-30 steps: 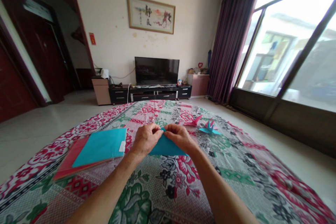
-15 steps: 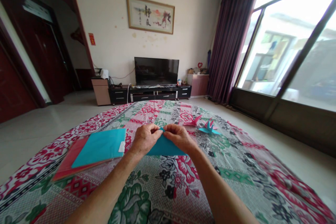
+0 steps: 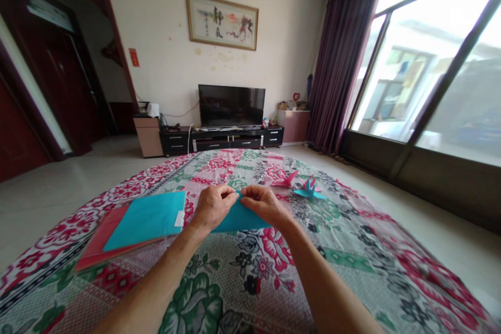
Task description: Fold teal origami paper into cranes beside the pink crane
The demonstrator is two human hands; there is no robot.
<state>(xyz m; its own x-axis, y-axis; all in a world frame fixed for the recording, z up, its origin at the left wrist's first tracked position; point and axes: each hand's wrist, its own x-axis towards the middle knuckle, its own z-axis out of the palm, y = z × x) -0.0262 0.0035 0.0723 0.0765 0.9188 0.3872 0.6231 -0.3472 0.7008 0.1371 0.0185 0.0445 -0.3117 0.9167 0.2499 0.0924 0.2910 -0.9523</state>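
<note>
A sheet of blue paper (image 3: 241, 217), folded to a triangle, lies on the table between my hands. At its far corner my left hand (image 3: 215, 205) pinches the paper between thumb and fingers. Right beside it, my right hand (image 3: 264, 203) pinches the same corner, fingertips almost touching the left ones. Both hands cover parts of the sheet's sides. To the right, beyond my right hand, stand a blue paper crane (image 3: 310, 191) and a pink paper crane (image 3: 286, 180), with another pink folded piece partly hidden behind the blue one.
A stack of coloured paper with a blue sheet (image 3: 146, 219) on top and red below lies to the left. A patterned tablecloth (image 3: 336, 282) covers the round table. Past the far edge stand a television (image 3: 231, 106) and a low cabinet (image 3: 213, 144).
Both hands keep their pinch on the far corner of the blue paper. The whole view has shifted slightly, with little other visible movement.
</note>
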